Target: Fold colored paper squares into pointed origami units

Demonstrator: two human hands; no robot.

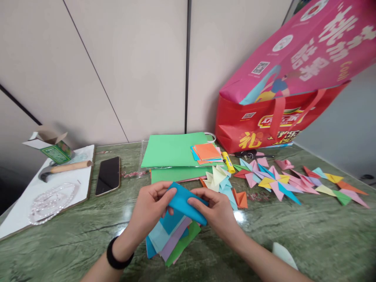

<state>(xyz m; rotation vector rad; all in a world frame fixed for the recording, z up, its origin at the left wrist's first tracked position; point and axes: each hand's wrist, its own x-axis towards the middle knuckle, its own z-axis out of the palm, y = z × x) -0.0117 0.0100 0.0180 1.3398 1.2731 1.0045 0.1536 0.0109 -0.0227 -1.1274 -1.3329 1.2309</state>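
Observation:
A folded blue paper (185,201) is held between both hands above the marbled green table (96,239). My left hand (152,203), with a black band on its wrist, pinches the paper's upper left end between thumb and fingers. At its right side, my right hand (216,211) grips it, thumb on top and fingers behind. Beneath the hands lies a fanned pile of coloured sheets, among them a purple sheet (175,239) and a green sheet (184,243). The hands and the held paper partly cover this pile.
Green paper packs (173,150), orange squares (208,152) and a yellow glue stick (228,162) lie behind. Folded paper shapes (276,184) spread right, before a red bag (249,125). At left are a phone (108,176), a hammer (69,167), beads (53,199) and a small box (55,150).

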